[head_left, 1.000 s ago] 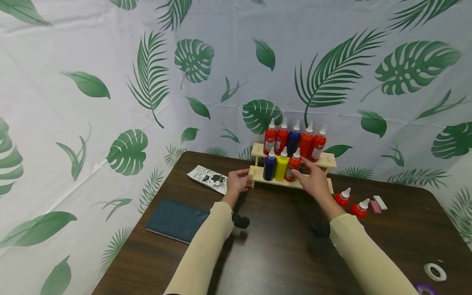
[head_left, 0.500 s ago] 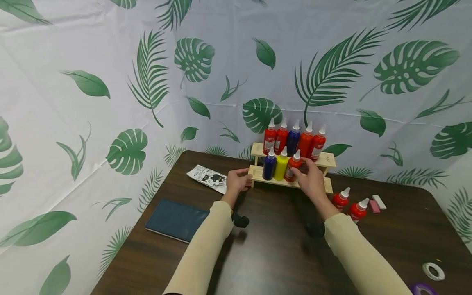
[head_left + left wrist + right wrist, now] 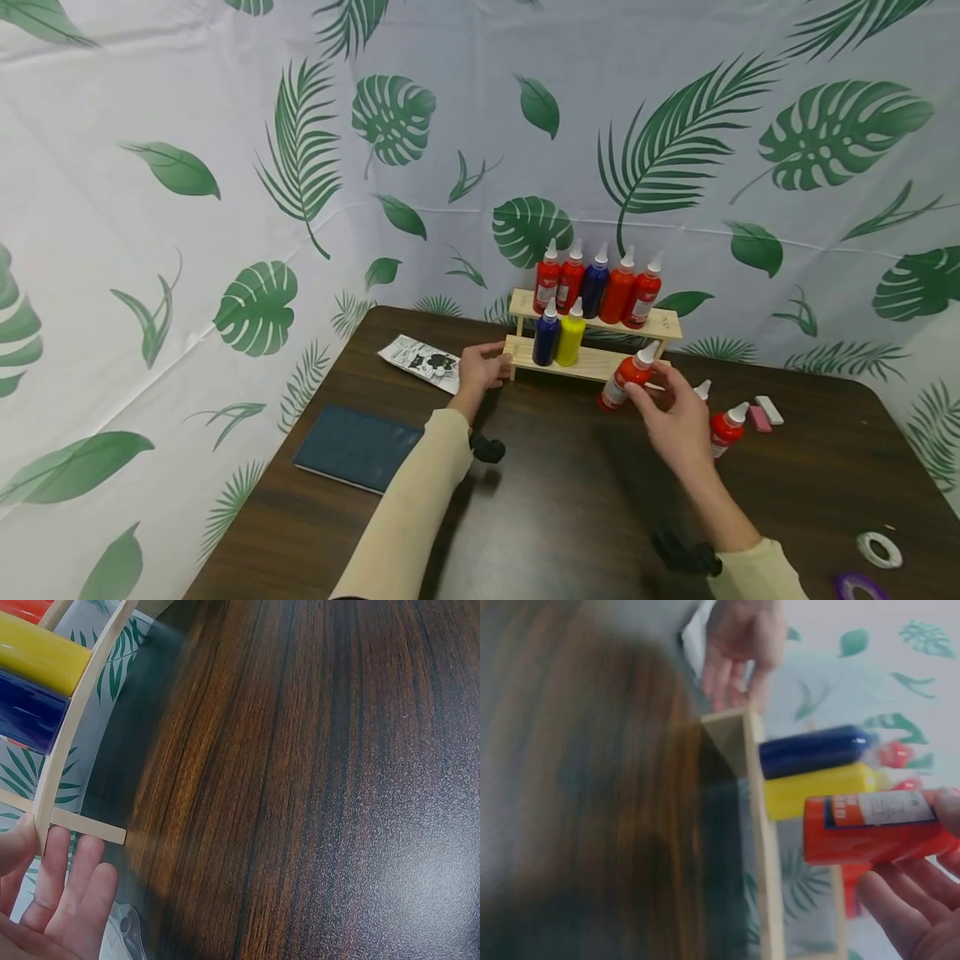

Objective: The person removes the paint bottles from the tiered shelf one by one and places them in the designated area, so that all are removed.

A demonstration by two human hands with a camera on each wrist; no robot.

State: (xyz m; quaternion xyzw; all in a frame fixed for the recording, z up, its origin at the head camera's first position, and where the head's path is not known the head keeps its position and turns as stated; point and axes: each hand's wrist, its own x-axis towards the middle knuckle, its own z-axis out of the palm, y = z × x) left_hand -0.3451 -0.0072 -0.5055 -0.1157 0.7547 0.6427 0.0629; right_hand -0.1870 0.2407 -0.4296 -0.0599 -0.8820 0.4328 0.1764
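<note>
My right hand (image 3: 675,417) grips a red squeeze bottle (image 3: 628,382) with a white nozzle, tilted, in front of the right part of the two-tier wooden rack (image 3: 596,364). In the right wrist view the bottle's label (image 3: 889,808) faces up beside the thumb. My left hand (image 3: 482,369) pinches the left end of the rack's lower shelf, the thumb on one side and fingers on the other in the left wrist view. A dark blue bottle (image 3: 546,340) and a yellow bottle (image 3: 571,340) stand on that lower shelf. Several bottles, red and one blue (image 3: 595,287), line the upper shelf.
Right of the rack, a red bottle (image 3: 725,431) stands on the table, another partly hidden behind my right hand. Pink and white blocks (image 3: 768,410) lie beyond; tape rolls (image 3: 879,551) lie at front right. Left are a printed packet (image 3: 422,362) and a dark blue notebook (image 3: 358,447).
My right hand has lifted the red bottle off the lower shelf and drawn it right and toward me. My left hand stays at the rack's left end.
</note>
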